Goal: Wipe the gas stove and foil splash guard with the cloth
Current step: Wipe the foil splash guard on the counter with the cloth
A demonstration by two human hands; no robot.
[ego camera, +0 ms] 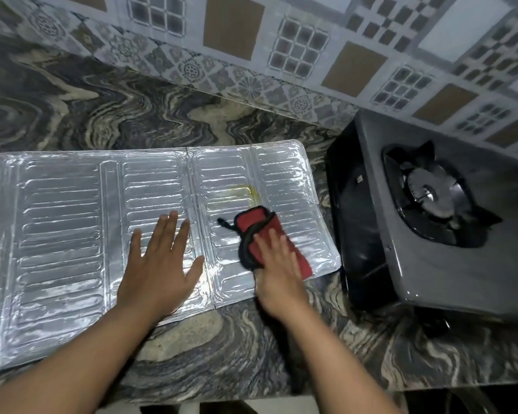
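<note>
A silver foil splash guard (60,234) lies unfolded and flat on the marbled countertop. My left hand (162,261) rests on it palm down, fingers spread and straight. A red cloth with a black edge (259,231) lies on the guard's right panel, and my right hand (277,273) presses on it with straight fingers. Just beyond the cloth a yellowish stain (237,194) marks the foil. The grey gas stove (449,264) stands to the right, its black burner grate (434,195) on top.
The dark marbled countertop (210,354) runs under everything, with its front edge at the bottom of the view. A patterned tiled wall (281,49) rises behind. The stove's black side (359,234) sits close to the guard's right edge.
</note>
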